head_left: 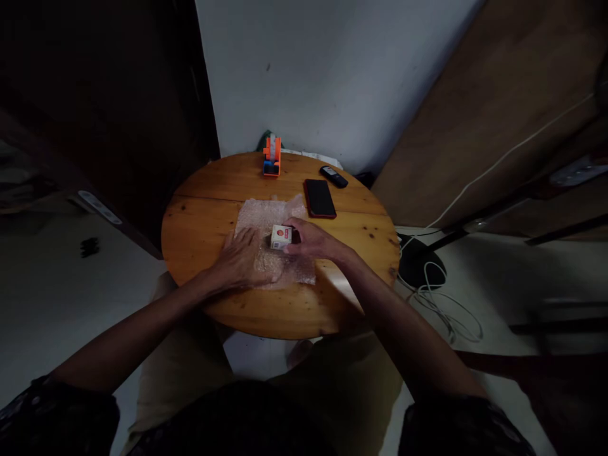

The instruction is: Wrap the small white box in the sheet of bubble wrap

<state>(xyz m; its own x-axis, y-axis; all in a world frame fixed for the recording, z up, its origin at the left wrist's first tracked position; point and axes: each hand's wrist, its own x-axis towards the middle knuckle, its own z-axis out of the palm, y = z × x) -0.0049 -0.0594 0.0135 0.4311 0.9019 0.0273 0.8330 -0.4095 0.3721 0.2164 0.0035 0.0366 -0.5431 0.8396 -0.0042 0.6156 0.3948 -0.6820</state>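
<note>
A small white box [282, 237] with a red mark on its top rests on a sheet of bubble wrap [256, 214] at the middle of the round wooden table [228, 181]. My right hand [311, 239] grips the box from its right side, thumb at the near edge and fingers at the far edge. Flat on the left part of the bubble wrap lies my left hand [241, 259], its fingers spread and nothing held in it. The box sits between my two hands.
An orange tape dispenser [272, 157] stands near the table's far edge. To its right are a dark phone [334, 176] and a black, red-edged flat item [320, 198]. A wall rises behind the table. White cables [444, 304] lie on the floor to the right.
</note>
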